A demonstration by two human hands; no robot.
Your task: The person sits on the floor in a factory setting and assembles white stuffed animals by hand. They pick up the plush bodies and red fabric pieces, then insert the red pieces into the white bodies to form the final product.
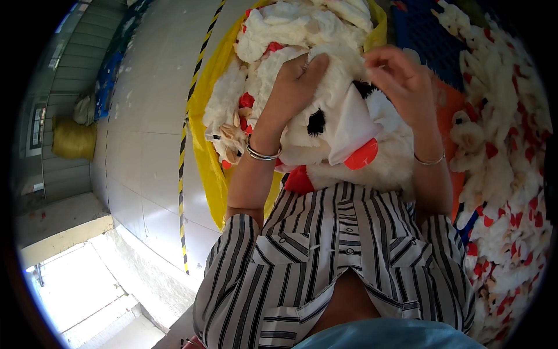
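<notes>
A limp white plush toy skin (pixel 343 116) lies across my lap, with black fuzzy eye patches, a smooth white muzzle and a red tongue-like piece (pixel 361 154). My left hand (pixel 297 84) is closed on its upper edge, thumb against the fur. To the right, my right hand (pixel 401 81) is raised just over the same skin. Its fingers are curled and pinched together, somewhat blurred; anything between them is too small to make out.
A yellow sack (pixel 204 125) full of white and red plush pieces (pixel 273 29) stands before me. More plush skins (pixel 500 145) are heaped at the right, beside a blue plastic crate (pixel 427 38) and something orange (pixel 446 110). Black-and-yellow tape (pixel 185 157) runs along the tiled floor.
</notes>
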